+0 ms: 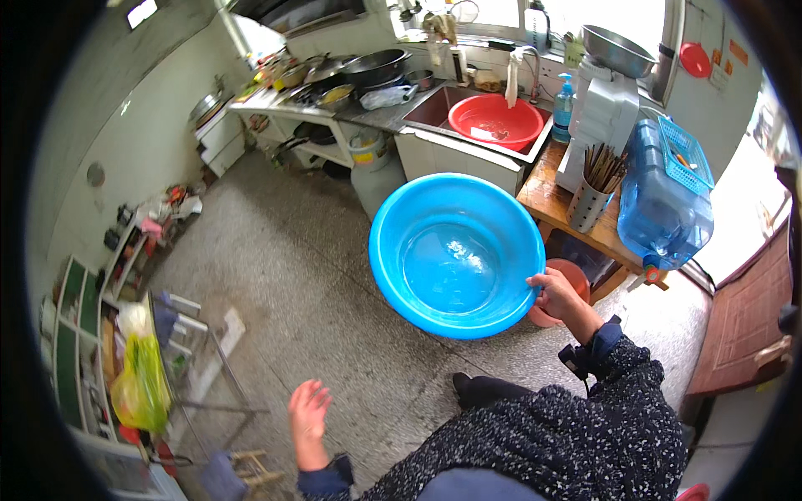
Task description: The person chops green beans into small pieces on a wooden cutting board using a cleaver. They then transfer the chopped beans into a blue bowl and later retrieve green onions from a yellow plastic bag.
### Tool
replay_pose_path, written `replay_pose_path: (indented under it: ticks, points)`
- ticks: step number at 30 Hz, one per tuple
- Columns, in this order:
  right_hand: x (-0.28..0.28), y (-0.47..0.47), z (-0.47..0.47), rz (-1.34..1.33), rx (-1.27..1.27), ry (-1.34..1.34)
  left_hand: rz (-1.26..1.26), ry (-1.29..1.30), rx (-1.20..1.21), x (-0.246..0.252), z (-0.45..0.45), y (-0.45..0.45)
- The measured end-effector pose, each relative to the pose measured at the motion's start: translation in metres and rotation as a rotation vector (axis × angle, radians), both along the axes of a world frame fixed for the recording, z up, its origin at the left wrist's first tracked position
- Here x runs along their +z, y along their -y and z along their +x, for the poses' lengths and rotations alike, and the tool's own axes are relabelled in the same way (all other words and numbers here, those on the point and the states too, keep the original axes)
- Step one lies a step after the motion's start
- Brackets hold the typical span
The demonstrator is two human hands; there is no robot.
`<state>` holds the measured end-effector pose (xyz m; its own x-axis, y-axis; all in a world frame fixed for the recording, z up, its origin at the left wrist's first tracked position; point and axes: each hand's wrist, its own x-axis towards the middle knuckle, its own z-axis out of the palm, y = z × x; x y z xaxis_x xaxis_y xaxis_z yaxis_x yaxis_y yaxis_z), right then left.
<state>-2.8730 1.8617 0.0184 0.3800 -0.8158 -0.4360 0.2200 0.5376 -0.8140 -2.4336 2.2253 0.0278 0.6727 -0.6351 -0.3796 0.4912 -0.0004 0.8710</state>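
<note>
A blue plastic basin (401, 275) hangs over the floor, tilted so that its inside faces me. My right hand (557, 293) grips its rim at the right side, thumb over the edge. Light glints on the basin's bottom; I cannot tell whether a little water lies in it. Away to the lower left, my left hand (309, 410) is in the air with its fingers apart, holding nothing. Beyond the blue basin, a red plastic basin (529, 128) sits in the sink (432, 106) under the tap (534, 69), with water and small bits inside.
A wooden table (544, 181) at right bears a perforated chopstick holder (588, 205), a pump bottle (563, 113) and a large blue water jug (664, 194). A reddish bucket (571, 275) stands beside it. Shelves (78, 332) and a yellow-green plastic bag (141, 382) are at left.
</note>
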Motion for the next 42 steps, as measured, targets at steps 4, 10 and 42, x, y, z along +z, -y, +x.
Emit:
replay_pose_path:
  ticks: [4,10,42]
  points:
    - [0.009,0.062,0.051,0.051,-0.007,-0.016,-0.101,-0.101,-0.382,0.024,0.002,0.191]
    - [0.03,0.2,0.08,0.032,-0.279,-0.029,-0.006,-0.095,-0.758,0.023,0.062,0.332]
    - [-0.014,0.533,0.116,0.393,-0.869,-0.335,0.372,-0.207,-0.34,-0.076,0.425,0.647]
